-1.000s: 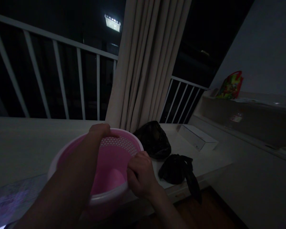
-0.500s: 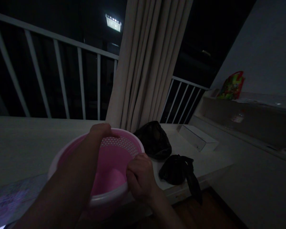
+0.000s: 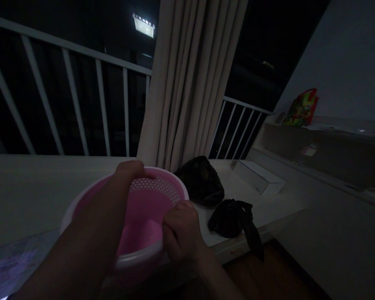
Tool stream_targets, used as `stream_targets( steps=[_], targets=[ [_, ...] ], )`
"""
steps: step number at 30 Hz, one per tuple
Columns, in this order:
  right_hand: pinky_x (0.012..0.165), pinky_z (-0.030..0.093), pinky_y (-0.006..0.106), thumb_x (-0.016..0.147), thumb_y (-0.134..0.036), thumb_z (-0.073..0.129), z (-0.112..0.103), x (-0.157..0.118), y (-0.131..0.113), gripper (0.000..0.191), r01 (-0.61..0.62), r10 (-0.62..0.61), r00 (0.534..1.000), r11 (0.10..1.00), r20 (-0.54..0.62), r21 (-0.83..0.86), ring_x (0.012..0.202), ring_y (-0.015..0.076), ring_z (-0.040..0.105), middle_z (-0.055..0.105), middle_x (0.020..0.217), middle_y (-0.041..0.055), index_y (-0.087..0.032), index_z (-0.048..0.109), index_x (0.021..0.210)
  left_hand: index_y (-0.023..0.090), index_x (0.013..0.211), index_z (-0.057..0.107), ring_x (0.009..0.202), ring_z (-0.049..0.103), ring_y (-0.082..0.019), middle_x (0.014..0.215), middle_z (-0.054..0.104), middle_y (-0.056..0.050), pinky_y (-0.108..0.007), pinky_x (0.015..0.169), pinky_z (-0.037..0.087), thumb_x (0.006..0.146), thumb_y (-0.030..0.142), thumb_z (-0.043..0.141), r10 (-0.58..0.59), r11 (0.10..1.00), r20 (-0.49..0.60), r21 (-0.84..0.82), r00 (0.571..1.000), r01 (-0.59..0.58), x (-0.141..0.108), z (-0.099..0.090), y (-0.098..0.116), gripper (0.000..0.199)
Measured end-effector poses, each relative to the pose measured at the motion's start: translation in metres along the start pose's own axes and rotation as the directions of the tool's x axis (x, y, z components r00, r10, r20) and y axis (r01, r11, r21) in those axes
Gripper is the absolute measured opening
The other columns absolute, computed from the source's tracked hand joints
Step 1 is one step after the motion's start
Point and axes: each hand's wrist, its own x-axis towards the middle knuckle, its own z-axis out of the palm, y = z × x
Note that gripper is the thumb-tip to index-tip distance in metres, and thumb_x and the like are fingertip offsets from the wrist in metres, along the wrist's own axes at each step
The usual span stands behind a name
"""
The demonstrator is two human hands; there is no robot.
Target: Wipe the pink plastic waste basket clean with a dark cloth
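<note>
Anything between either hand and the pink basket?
Nothing visible: the left hand holds the far rim of the pink basket, the right hand its right rim. Black bags lie to the right, not between.

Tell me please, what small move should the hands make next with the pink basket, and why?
Perhaps ease the pink basket slightly left: the left hand and right hand grip its rim, and a black bag appears close by its right side.

Two bare, tapering forearms [image 3: 92,229]
</note>
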Motion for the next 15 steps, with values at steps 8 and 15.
stream_targets(
  steps=[8,15],
  targets=[
    [0.059,0.025,0.032,0.075,-0.020,0.037,0.003,0.005,0.022,0.021,0.005,-0.002,0.999,0.998,-0.047,0.058,0.053,0.0132,0.036,0.037,0.051,-0.0021,-0.021,0.028,0.056,0.018,0.113,0.070,0.105,0.062,-0.036,0.120,0.066,-0.020,-0.041,0.085,0.048,0.058,0.082,0.057,-0.006,1.000,0.008,0.008,1.000,0.006,0.002,0.001,-0.003,0.086],
    [0.060,0.025,0.033,0.077,-0.020,0.037,0.003,-0.002,-0.004,0.021,-0.025,0.026,0.997,0.999,-0.070,0.024,0.054,0.0128,0.036,0.039,0.051,-0.0022,-0.020,0.031,0.057,0.015,0.118,0.068,0.106,0.061,-0.038,0.120,0.066,-0.021,-0.043,0.087,0.048,0.059,0.077,0.061,-0.011,1.000,0.009,0.000,1.000,0.011,0.002,0.002,-0.001,0.086]
  ],
)
